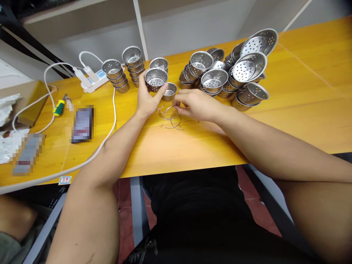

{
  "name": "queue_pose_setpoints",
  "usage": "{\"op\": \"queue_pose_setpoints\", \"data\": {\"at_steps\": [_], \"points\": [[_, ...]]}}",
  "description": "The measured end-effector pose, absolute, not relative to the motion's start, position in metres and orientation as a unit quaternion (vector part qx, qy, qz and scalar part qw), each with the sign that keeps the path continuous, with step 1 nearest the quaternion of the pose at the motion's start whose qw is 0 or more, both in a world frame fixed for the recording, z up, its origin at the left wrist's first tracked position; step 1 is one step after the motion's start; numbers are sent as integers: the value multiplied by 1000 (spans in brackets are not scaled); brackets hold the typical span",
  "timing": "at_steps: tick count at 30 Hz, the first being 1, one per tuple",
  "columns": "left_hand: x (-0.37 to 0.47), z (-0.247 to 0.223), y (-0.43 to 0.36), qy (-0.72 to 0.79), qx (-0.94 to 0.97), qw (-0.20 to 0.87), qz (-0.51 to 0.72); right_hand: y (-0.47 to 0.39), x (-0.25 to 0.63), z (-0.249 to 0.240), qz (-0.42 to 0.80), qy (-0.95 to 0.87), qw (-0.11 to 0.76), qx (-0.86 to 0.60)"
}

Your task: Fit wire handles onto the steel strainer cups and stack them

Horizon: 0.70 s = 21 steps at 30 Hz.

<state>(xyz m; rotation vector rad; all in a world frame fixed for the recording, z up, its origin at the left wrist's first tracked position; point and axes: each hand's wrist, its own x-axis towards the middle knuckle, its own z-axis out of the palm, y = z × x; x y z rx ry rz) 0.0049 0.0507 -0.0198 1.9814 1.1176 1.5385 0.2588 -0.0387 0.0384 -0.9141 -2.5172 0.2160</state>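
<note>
My left hand [148,97] is closed around a perforated metal cup [156,79], tilted so that its open mouth and holed bottom face me. Right behind my left thumb, a smaller perforated cup [169,91] stands on the table. My right hand [194,104] has its thumb and fingers bent together in a pinch at the edge of a small heap of thin curved metal wires [171,119]. Whether a wire is between those fingertips I cannot make out. Another perforated cup [159,64] stands behind the held one.
Stacks of perforated cups [133,64] stand behind on the left; more cups and wider bowls [249,69] crowd the right. A power strip [95,80], a white cable [114,110], a screwdriver [59,107] and a phone [82,124] lie left on the yellow table [181,150].
</note>
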Motion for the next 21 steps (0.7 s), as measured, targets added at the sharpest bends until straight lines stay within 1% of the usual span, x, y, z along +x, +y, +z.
{"op": "queue_pose_setpoints", "data": {"at_steps": [9, 17, 21], "points": [[3, -24, 53, 390, 715, 187, 549, -41, 259, 43, 98, -908, 239, -331], [1, -20, 52, 397, 714, 184, 547, -40, 260, 40, 91, -925, 215, -301], [0, -15, 49, 405, 716, 167, 544, -38, 261, 37, 99, -928, 223, -282]]}}
